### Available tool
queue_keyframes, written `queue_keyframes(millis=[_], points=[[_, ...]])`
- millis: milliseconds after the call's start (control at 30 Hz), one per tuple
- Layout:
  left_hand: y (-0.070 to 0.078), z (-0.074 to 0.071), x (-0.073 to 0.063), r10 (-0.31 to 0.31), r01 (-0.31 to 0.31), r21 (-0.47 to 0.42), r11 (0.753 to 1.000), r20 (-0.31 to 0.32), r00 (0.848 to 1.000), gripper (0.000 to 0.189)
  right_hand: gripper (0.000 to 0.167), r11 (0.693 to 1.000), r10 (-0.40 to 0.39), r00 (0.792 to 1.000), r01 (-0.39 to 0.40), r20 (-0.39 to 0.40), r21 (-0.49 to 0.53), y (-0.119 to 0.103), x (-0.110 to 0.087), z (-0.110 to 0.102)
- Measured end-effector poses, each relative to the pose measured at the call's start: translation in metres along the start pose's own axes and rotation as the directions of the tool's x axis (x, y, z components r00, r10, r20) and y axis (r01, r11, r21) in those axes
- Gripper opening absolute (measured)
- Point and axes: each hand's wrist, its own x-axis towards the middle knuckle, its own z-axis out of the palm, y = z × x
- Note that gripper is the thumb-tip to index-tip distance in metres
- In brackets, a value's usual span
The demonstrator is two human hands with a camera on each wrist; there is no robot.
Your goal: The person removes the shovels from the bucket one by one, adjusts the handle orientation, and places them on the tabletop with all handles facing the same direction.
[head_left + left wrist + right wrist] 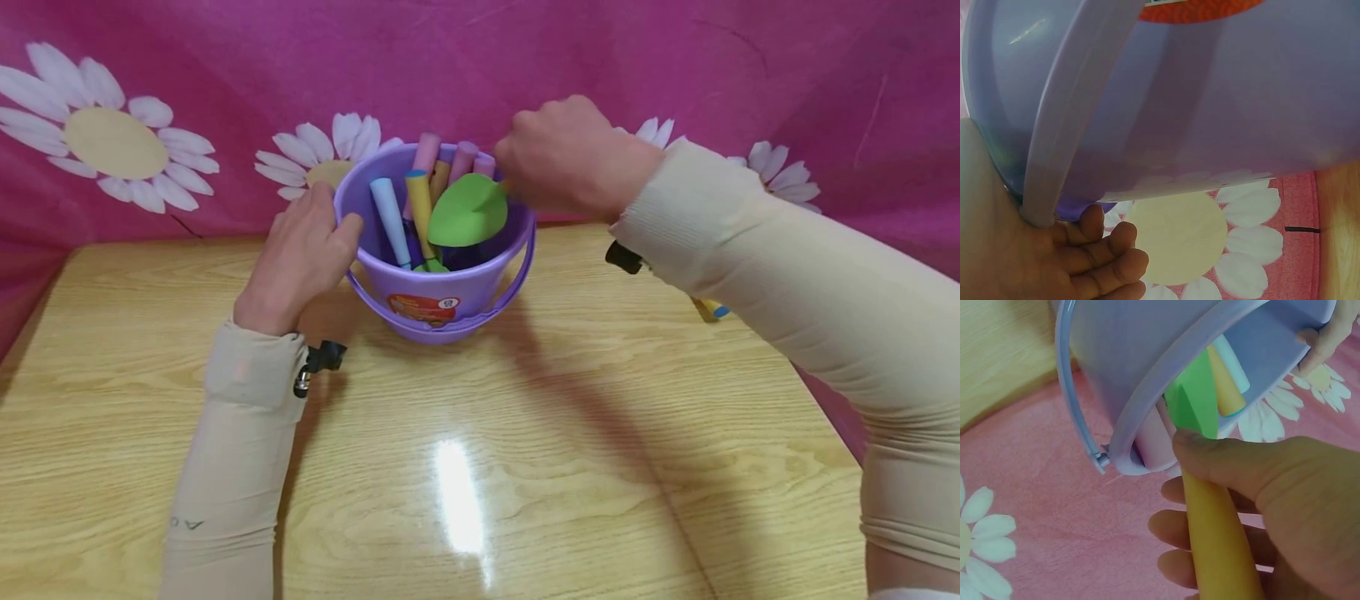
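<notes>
A purple toy bucket (480, 290) stands upright at the back of the table, its handle folded down in front. My left hand (300, 254) grips the bucket's left rim; in the left wrist view its fingers (1116, 250) lie against the outside, beside the bucket handle's joint (1038, 215). Over the bucket's right side, my right hand (570, 154) holds a toy trowel by its yellow handle (1216, 534). The trowel's green blade (468, 212) points into the bucket. Several tools stand inside, among them a light-blue handle (390, 218), a yellow handle (422, 208) and pink handles (427, 152).
A pink-purple cloth with daisies (116, 142) hangs behind the wooden table (360, 467). Partly hidden under my right forearm, a yellow handle with a blue end (712, 308) lies at the table's right side.
</notes>
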Motion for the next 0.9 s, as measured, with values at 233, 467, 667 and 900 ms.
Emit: queue_keyframes(millis=[233,467,667,900], points=[[-0.001,0.0,0.0,0.01,-0.01,-0.001,1.0,-0.015,1.0,0.048,0.027,0.999,0.018,0.999,-0.016,-0.03,0.045,0.008,-0.008,0.006],[-0.001,-0.001,-0.001,0.011,-0.011,0.002,1.0,-0.019,1.0,0.048,0.024,0.994,0.05,0.997,-0.044,-0.062,0.104,0.016,-0.017,0.017],[-0.002,-0.001,-0.002,0.012,-0.012,-0.002,1.0,-0.022,1.0,0.048,0.039,0.985,0.112,0.991,-0.101,-0.068,0.141,0.022,-0.021,0.025],[-0.001,-0.001,-0.003,0.019,-0.019,0.001,1.0,-0.025,0.999,0.049,0.04,0.979,0.148,0.979,-0.126,-0.137,0.159,0.029,-0.027,0.04]])
